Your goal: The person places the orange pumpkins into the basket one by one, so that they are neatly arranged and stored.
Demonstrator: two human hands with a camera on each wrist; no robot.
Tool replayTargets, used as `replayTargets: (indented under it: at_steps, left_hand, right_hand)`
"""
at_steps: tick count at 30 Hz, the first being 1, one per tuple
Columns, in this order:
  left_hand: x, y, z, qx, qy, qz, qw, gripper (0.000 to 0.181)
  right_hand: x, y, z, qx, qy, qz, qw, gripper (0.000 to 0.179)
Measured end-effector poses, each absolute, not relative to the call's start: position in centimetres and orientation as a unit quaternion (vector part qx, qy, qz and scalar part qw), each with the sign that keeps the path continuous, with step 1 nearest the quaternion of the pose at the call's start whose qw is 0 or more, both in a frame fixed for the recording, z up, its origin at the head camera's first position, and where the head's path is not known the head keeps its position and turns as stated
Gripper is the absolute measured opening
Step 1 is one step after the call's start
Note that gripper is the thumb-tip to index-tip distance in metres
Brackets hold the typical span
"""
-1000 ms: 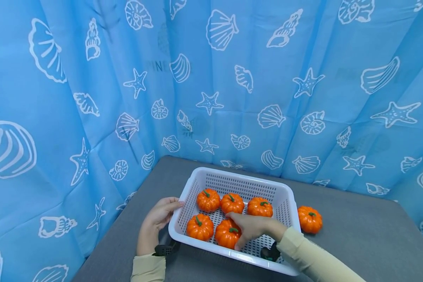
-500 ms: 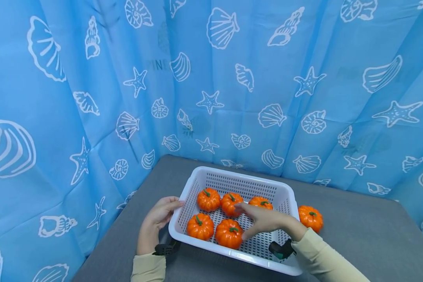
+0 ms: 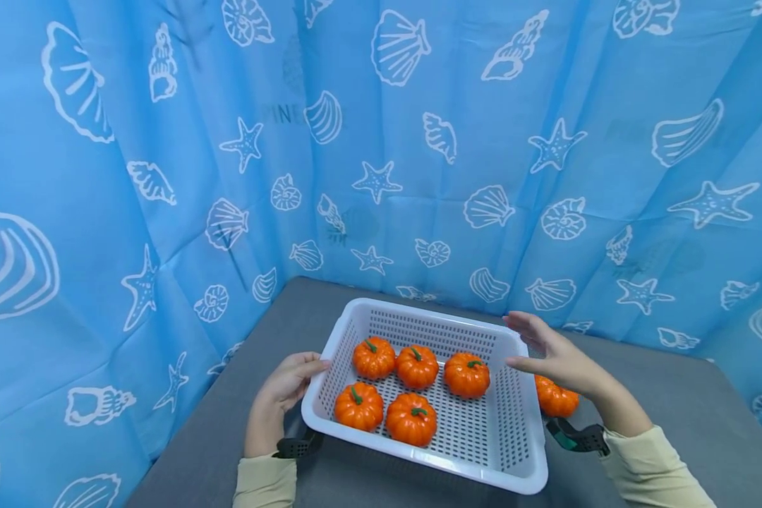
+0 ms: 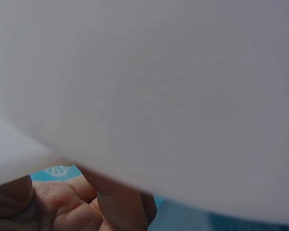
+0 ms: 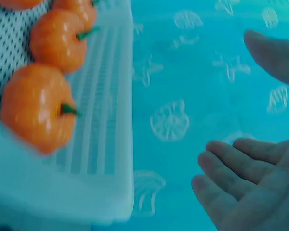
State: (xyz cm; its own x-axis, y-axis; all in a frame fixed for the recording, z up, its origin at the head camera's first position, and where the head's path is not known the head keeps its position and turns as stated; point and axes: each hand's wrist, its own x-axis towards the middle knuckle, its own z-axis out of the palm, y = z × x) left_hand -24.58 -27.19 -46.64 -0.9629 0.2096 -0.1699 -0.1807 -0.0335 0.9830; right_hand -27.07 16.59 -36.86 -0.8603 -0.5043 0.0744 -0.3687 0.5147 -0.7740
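A white perforated plastic basket (image 3: 424, 457) stands on the grey table, with several small orange pumpkins inside; the front middle pumpkin (image 3: 411, 420) and the back right pumpkin (image 3: 466, 376) have dark green stems. My left hand (image 3: 286, 384) grips the basket's left rim, thumb on top; its fingers (image 4: 120, 207) curl beneath the rim in the left wrist view. My right hand (image 3: 561, 358) is over the basket's right end, fingers spread and holding nothing. Below it, outside the basket, sits one more pumpkin (image 3: 555, 399), partly hidden by the hand and the rim.
A blue curtain (image 3: 406, 176) with white shell and starfish prints hangs along the back and left of the table (image 3: 667, 409). Each wrist wears a black band; the right wristband (image 3: 574, 436) hangs just beyond the basket's right side.
My right hand has let go of the front middle pumpkin, lifted out of the basket and moved right, over the pumpkin outside. My left hand keeps its grip on the rim.
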Motion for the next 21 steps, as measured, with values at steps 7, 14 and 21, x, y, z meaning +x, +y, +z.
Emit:
replayTargets:
  at_steps: [7,14,21]
  left_hand:
    - [-24.7,-27.2,-46.8,0.012,0.678,0.722,0.137,0.038]
    - [-24.7,-27.2,-46.7,0.008,0.676,0.724,0.14,0.041]
    - [-24.6,-27.2,-46.7,0.01,0.677,0.722,0.139,0.042]
  right_hand:
    - [-27.0,20.2,-39.2,-0.165,0.88,-0.443,0.051,0.083]
    - [-27.2,23.2,-44.0,-0.07,0.884,-0.46,0.047,0.093]
    - [-27.2,24.5,-46.5,-0.019,0.876,-0.477,0.065,0.097]
